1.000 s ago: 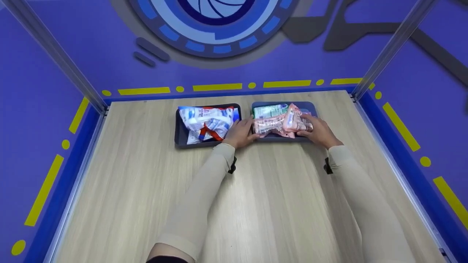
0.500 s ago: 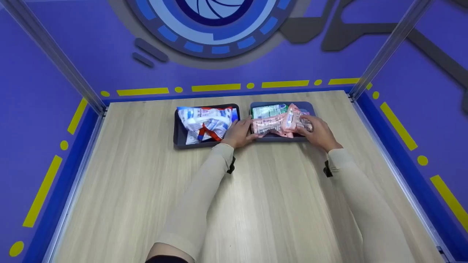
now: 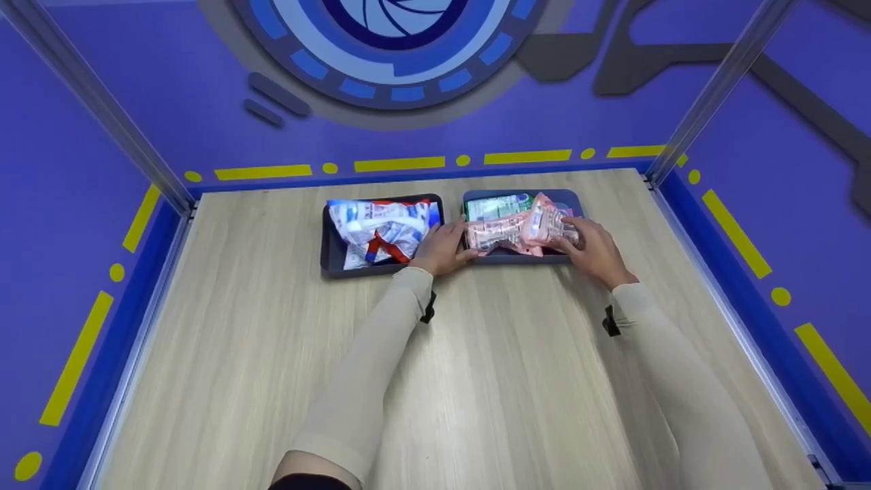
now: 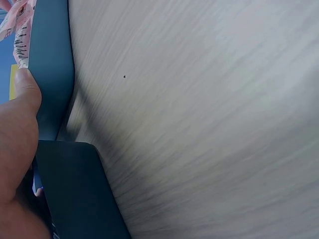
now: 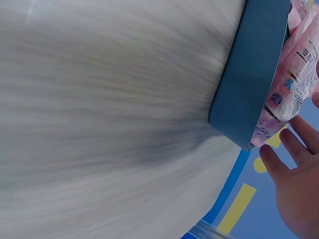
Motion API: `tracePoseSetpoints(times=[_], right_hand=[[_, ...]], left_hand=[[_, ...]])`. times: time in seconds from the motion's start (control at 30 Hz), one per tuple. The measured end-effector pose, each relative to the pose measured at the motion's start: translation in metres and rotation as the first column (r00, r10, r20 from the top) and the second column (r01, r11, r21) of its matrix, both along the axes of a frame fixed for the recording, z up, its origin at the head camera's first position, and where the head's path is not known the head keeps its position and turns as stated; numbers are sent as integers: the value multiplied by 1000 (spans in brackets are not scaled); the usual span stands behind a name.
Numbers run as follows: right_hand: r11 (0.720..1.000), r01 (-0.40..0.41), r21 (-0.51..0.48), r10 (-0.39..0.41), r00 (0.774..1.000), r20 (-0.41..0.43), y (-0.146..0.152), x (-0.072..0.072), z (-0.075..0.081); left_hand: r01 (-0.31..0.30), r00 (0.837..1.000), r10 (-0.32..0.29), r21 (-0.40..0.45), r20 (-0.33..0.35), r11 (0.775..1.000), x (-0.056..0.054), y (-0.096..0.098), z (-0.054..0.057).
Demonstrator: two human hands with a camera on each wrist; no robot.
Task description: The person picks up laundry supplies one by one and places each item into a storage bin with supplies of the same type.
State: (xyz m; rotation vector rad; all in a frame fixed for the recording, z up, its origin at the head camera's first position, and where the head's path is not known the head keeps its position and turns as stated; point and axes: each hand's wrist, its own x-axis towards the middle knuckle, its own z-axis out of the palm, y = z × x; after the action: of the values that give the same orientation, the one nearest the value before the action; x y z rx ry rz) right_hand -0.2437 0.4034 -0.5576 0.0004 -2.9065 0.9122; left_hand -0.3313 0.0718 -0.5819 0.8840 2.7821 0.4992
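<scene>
A grey tray (image 3: 517,259) at the back right holds pink printed packets (image 3: 500,233) and a green-and-white packet (image 3: 500,205). My right hand (image 3: 599,253) holds the right end of a tilted pink packet (image 3: 542,221), thumb in front and fingers behind; in the right wrist view, outer fingers (image 5: 271,162) spread along the tray's end. My left hand (image 3: 441,250) lies between the two trays, fingers along the grey tray's left end. Its thumb (image 4: 27,89) touches the rim beside a pink packet. Part of the left fingers is hidden.
A dark tray (image 3: 328,255) stands to the left with blue-and-white packets (image 3: 381,221) and a red-and-blue piece (image 3: 386,248). Blue-purple panels (image 3: 435,129) enclose the wooden table (image 3: 476,374) at the back and sides.
The right thumb has shifted slightly on the pink packet. Both hands and trays otherwise keep their places; the whole head view has drifted a little.
</scene>
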Motion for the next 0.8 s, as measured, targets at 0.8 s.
tracePoseSetpoints(times=[0.8], right_hand=[[975, -34, 221, 33, 999, 6, -2, 13, 2]], left_hand=[[20, 996, -34, -164, -86, 986, 5, 6, 11]])
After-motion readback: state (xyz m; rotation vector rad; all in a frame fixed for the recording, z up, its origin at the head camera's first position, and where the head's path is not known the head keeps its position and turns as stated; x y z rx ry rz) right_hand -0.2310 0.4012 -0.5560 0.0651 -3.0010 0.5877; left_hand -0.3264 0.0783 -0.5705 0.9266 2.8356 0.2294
